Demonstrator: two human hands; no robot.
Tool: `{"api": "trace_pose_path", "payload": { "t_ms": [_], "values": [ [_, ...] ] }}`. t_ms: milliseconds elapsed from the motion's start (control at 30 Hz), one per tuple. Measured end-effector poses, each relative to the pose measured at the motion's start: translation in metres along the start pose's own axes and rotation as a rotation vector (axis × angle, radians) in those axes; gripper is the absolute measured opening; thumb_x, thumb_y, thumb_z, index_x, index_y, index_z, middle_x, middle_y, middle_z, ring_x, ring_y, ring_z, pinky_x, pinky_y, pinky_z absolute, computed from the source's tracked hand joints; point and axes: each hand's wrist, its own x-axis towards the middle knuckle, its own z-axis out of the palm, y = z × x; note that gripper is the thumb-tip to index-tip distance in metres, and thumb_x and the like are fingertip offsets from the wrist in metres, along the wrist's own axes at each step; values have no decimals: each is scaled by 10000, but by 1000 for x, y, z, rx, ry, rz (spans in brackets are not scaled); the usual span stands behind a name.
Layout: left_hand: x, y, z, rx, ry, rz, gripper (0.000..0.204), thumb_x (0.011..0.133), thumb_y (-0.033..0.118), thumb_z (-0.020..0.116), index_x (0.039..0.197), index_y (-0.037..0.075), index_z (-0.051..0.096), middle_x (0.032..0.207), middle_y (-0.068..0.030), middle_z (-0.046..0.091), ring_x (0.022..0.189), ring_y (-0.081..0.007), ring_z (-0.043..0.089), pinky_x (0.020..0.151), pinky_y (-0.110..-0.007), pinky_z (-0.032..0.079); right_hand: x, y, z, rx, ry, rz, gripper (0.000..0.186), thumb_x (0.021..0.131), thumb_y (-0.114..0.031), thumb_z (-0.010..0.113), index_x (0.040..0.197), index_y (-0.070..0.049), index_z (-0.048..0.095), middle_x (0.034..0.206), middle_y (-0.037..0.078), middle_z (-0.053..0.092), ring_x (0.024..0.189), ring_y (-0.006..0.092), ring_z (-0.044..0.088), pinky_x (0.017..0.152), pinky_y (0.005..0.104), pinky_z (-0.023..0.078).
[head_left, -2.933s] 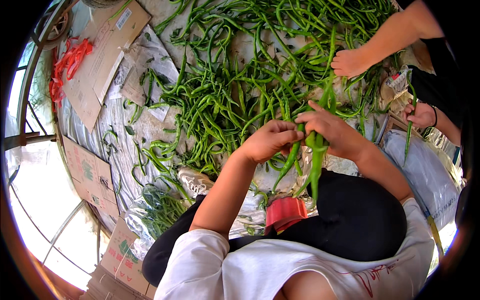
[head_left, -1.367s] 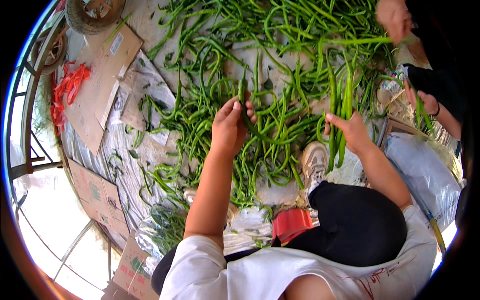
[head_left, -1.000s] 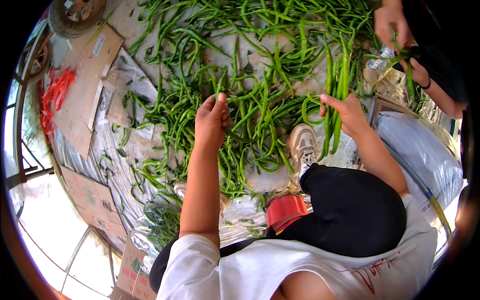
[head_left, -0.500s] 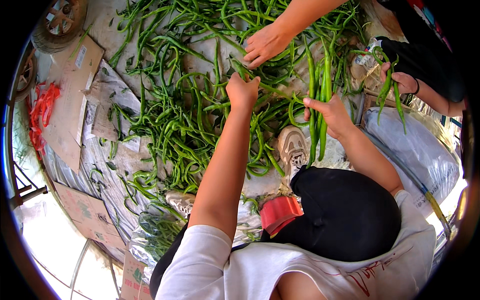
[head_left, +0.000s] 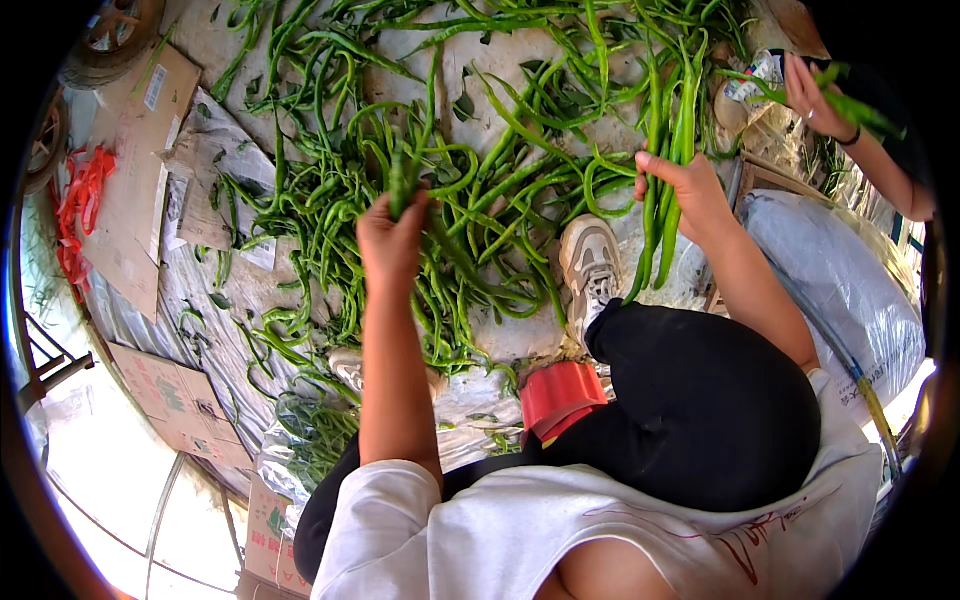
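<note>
Long green chili peppers (head_left: 330, 235) lie in a loose, tangled heap on the ground sheet before me. My left hand (head_left: 392, 240) is over the middle of the heap, its fingers closed on a green chili pepper (head_left: 400, 180) that looks smeared by motion. To the right, my right hand (head_left: 690, 195) grips a bunch of long chili peppers (head_left: 660, 130), held roughly upright near my shoe. The thumb lies across the bunch and the other fingers are mostly behind it.
A co-worker's hand (head_left: 815, 100) holds several peppers at the upper right. Flattened cardboard (head_left: 130, 190) and red plastic strips (head_left: 82, 205) lie left. A red stool (head_left: 560, 395) stands by my legs; a clear plastic sack (head_left: 840, 280) is at the right. My shoe (head_left: 592, 265) borders the heap.
My left hand has moved left and nearer to me, over the heap. The bunch in my right hand has shifted slightly right and up. Another person's arm has left the top.
</note>
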Motion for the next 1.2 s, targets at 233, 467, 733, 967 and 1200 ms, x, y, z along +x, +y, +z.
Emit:
{"api": "trace_pose_path", "payload": {
  "t_ms": [233,467,733,967,1200],
  "values": [
    [2,49,-14,316,165,220,207,904,132,599,1046,-8,656,812,-59,687,687,-96,634,576,-245,493,1,-20,-27,-320,53,-86,186,806,-101,681,909,0,564,683,53,587,558,142,573,535,279,458],
    [-5,47,-11,179,-5,16,284,917,239,600,1036,-16,639,802,-86,680,577,-167,614,506,-310,461,0,-4,-27,-387,16,1,170,822,-88,666,907,3,551,725,49,586,566,143,584,523,281,458],
    [-11,-6,3,1212,-138,-40,219,740,221,730,830,41,644,850,-136,646,741,-328,638,651,-428,511,1,16,-19,-411,-45,34,207,817,-141,683,920,-7,563,740,44,591,588,144,592,557,296,468],
    [-6,-51,31,1417,-9,207,193,705,248,751,767,88,661,927,-94,583,839,-293,624,672,-408,522,-2,13,-2,-329,-115,49,235,812,-151,688,949,-13,555,772,42,589,604,144,594,567,299,467],
    [-14,53,-5,71,-306,-149,320,814,319,726,870,7,680,675,-44,645,495,-73,505,476,-240,411,-5,7,1,-312,-137,35,218,820,-138,684,948,-14,559,755,24,573,607,138,587,581,314,483]
  ]
}}
